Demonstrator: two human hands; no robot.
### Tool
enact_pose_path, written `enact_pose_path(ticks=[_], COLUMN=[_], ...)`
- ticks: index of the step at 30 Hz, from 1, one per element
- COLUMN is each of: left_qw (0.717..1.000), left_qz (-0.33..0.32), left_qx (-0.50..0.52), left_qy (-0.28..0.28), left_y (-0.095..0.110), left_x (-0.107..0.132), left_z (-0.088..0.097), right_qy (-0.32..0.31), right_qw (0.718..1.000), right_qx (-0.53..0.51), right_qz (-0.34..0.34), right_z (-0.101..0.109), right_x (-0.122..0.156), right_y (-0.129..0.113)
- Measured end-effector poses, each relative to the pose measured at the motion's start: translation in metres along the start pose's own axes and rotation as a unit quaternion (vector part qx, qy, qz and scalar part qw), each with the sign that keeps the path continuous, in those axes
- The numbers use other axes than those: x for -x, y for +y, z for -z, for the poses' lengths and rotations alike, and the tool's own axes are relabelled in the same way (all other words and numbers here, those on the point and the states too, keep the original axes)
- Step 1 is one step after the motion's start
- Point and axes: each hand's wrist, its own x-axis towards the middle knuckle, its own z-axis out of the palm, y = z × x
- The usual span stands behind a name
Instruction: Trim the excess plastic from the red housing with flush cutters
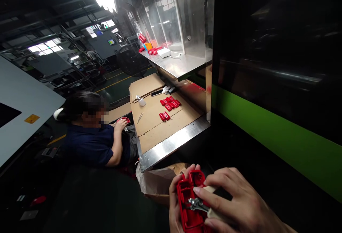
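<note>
At the near edge of the scene, the left hand [175, 204] cradles a stiff, light-looking red plastic housing [190, 199], fingers wrapped round its sides, while the right hand [235, 201] pinches a small metal tool [197, 204] against it.

Steel-edged bench [171, 144], top covered with cardboard sheets [160, 122]. On the cardboard: cluster of red plastic parts [170, 103] mid-sheet; two more red parts [164, 116] just nearer than the cluster. Small clear bottle [140, 100] left of the cluster. Thin metal tool [140, 118] below the bottle. Phone [157, 93] beyond the cluster.
</note>
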Motion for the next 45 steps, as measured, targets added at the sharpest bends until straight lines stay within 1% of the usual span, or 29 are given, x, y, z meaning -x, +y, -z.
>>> enact_pose_path(ticks=[3, 6, 8, 12, 20, 22, 25, 27, 29, 31, 36, 39, 41, 45], left_qw=[0.998, 0.996, 0.995, 0.995, 0.997, 0.995, 0.986, 0.983, 0.981, 0.978, 0.983, 0.985, 0.986, 0.989], left_qz=[-0.012, -0.021, -0.026, -0.022, -0.025, -0.022, -0.009, 0.007, 0.036, 0.057, 0.060, 0.067, 0.063, 0.054], left_qx=[0.058, 0.086, 0.095, 0.095, 0.068, 0.094, 0.146, 0.156, 0.162, 0.170, 0.149, 0.135, 0.130, 0.117], left_qy=[0.009, 0.018, 0.021, 0.021, 0.008, 0.030, 0.083, 0.098, 0.103, 0.102, 0.084, 0.084, 0.082, 0.075], left_y=[0.002, 0.005, 0.006, 0.008, 0.014, 0.018, 0.025, 0.028, 0.028, 0.024, 0.008, 0.005, 0.006, 0.012], left_x=[0.001, 0.001, 0.001, 0.001, 0.006, 0.007, 0.007, 0.005, 0.003, 0.001, 0.001, 0.001, 0.001, 0.002], left_z=[-0.006, -0.010, -0.012, -0.013, -0.017, -0.022, -0.030, -0.032, -0.031, -0.025, -0.006, -0.002, -0.003, -0.011], right_qy=[-0.003, -0.001, -0.011, -0.045, -0.056, -0.053, -0.044, -0.038, -0.028, -0.018, 0.013, 0.031, 0.019, -0.034], right_qw=[1.000, 1.000, 1.000, 0.999, 0.998, 0.998, 0.999, 0.999, 0.999, 1.000, 0.999, 0.998, 0.999, 0.997], right_qx=[0.002, -0.002, -0.005, -0.008, -0.004, -0.002, -0.002, -0.003, -0.003, -0.007, -0.046, -0.045, -0.030, -0.005], right_qz=[0.000, 0.002, 0.004, 0.011, 0.018, 0.019, 0.017, 0.020, 0.023, 0.020, 0.022, 0.016, -0.004, -0.073], right_z=[0.001, 0.002, 0.004, 0.008, 0.008, 0.007, 0.004, 0.001, -0.002, -0.003, 0.001, 0.005, 0.005, 0.002], right_x=[-0.001, -0.001, -0.001, -0.001, -0.002, -0.002, -0.004, -0.004, -0.003, -0.002, 0.004, 0.010, 0.015, 0.019], right_y=[-0.001, 0.000, 0.000, 0.002, 0.004, 0.004, 0.003, 0.003, 0.003, 0.003, 0.007, 0.013, 0.016, 0.015])
